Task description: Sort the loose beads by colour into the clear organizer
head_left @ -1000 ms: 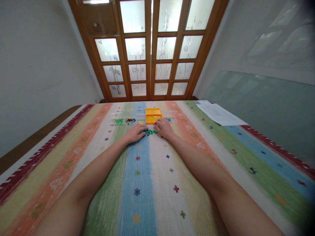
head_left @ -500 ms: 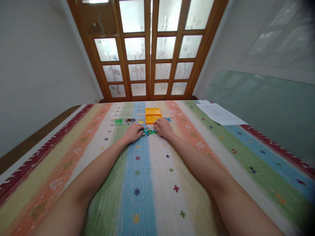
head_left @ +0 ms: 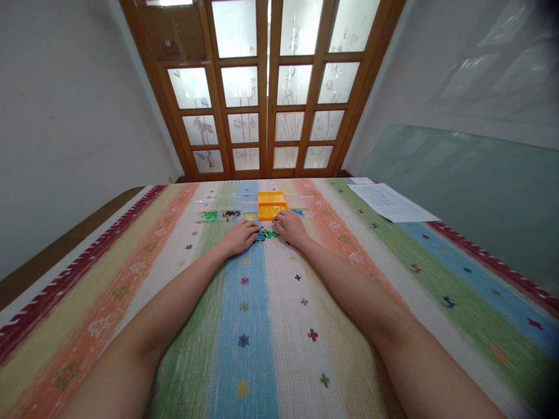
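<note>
Both my arms stretch far out over a striped tablecloth. My left hand rests palm down, fingers curled, at the left edge of a small heap of coloured beads. My right hand lies at the heap's right edge, fingers bent onto the cloth near an orange tray. Whether either hand pinches a bead is too small to tell. A clear compartment box with green, dark red and yellow beads sits left of the tray.
A printed sheet of paper lies at the far right of the table. Beyond the table stands a wooden door with frosted glass panes. A leaning glass panel is on the right, and a white wall on the left.
My left hand has edged slightly toward the bead heap. The right hand and everything else stay where they were.
</note>
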`<state>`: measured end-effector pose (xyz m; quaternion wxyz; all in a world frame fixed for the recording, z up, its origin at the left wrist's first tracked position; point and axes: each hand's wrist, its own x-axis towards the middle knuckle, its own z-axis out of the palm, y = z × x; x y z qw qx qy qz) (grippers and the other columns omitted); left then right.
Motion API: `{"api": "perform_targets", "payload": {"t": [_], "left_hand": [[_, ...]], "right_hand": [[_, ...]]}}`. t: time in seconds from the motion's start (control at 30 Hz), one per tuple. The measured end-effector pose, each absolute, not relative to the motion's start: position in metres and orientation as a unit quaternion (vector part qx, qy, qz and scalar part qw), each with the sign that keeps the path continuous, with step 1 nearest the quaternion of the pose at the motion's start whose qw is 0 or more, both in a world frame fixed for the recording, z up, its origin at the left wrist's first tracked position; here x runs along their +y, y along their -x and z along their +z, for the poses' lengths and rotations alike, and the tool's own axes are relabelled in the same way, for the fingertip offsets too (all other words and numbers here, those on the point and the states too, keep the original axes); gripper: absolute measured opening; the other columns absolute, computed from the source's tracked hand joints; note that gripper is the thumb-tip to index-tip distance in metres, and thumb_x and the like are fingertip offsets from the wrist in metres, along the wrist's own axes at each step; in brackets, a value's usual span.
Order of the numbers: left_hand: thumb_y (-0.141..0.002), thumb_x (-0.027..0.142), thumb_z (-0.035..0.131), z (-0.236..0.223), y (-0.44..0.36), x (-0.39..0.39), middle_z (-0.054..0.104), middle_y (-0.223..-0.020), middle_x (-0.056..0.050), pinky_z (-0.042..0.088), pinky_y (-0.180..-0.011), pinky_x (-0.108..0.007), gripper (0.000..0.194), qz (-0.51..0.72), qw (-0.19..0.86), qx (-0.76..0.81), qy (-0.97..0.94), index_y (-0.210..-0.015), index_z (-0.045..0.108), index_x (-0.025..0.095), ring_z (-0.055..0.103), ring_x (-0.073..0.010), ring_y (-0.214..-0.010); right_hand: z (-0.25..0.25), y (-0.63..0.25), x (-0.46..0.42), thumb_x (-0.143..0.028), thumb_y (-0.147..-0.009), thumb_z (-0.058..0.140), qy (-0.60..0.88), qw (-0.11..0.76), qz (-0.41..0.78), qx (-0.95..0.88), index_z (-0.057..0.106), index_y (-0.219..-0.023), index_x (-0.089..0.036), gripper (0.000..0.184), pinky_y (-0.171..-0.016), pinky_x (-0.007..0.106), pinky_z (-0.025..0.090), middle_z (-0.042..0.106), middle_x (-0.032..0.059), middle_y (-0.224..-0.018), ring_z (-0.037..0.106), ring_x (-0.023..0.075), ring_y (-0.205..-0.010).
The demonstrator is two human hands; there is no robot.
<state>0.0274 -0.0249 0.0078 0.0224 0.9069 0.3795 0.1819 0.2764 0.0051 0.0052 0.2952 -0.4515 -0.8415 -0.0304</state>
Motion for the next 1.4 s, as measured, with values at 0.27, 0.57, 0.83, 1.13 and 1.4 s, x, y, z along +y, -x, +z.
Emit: {"api": "perform_targets", "payload": {"t": [0.27,0.57,0.83,1.13,1.4], "left_hand": [[-0.103,0.031,0.041,0.0079,-0.0262,-0.0242,0.069,-0.126,-0.009,0.040,-0.112,-0.045,0.038,0.189,0.024,0.385,-0.903,-0.125,0.071,0.023,0.055,-0.0252,-0.120],[-0.105,0.032,0.037,0.0061,-0.0209,-0.0208,0.069,-0.126,-0.009,0.041,-0.111,-0.044,0.041,0.219,0.022,0.409,-0.886,-0.124,0.071,0.021,0.055,-0.0247,-0.119],[-0.103,0.031,0.040,0.0059,-0.0221,-0.0210,0.069,-0.127,-0.009,0.039,-0.113,-0.046,0.039,0.193,0.030,0.388,-0.901,-0.123,0.073,0.024,0.055,-0.0254,-0.120],[-0.104,0.036,0.041,0.0020,-0.0231,-0.0226,0.065,-0.131,-0.009,0.038,-0.113,-0.045,0.040,0.182,0.010,0.403,-0.897,-0.130,0.069,0.024,0.052,-0.0256,-0.124],[-0.104,0.033,0.039,0.0002,-0.0241,-0.0224,0.064,-0.132,-0.010,0.039,-0.113,-0.046,0.040,0.206,0.015,0.413,-0.887,-0.131,0.068,0.023,0.053,-0.0260,-0.124]], "right_hand": [[0.0045,-0.2763,0.0059,-0.023,-0.098,0.055,0.452,0.294,-0.027,-0.842,0.075,-0.093,-0.018,0.021,-0.085,0.035,0.039,0.070,0.0098,-0.097,0.058,0.0233,-0.094],[0.0038,-0.2769,0.0068,-0.023,-0.098,0.055,0.452,0.295,-0.027,-0.841,0.075,-0.092,-0.018,0.021,-0.085,0.035,0.039,0.070,0.0095,-0.096,0.058,0.0231,-0.093],[0.0038,-0.2766,0.0063,-0.023,-0.098,0.056,0.453,0.291,-0.027,-0.842,0.075,-0.092,-0.018,0.021,-0.086,0.035,0.038,0.070,0.0100,-0.097,0.058,0.0233,-0.094],[0.0039,-0.2758,0.0063,-0.024,-0.098,0.055,0.455,0.289,-0.025,-0.842,0.076,-0.092,-0.018,0.022,-0.085,0.035,0.039,0.070,0.0100,-0.097,0.058,0.0231,-0.093],[0.0023,-0.2763,0.0076,-0.024,-0.098,0.056,0.454,0.287,-0.025,-0.843,0.076,-0.092,-0.018,0.021,-0.086,0.035,0.039,0.070,0.0098,-0.096,0.058,0.0234,-0.094]]}}
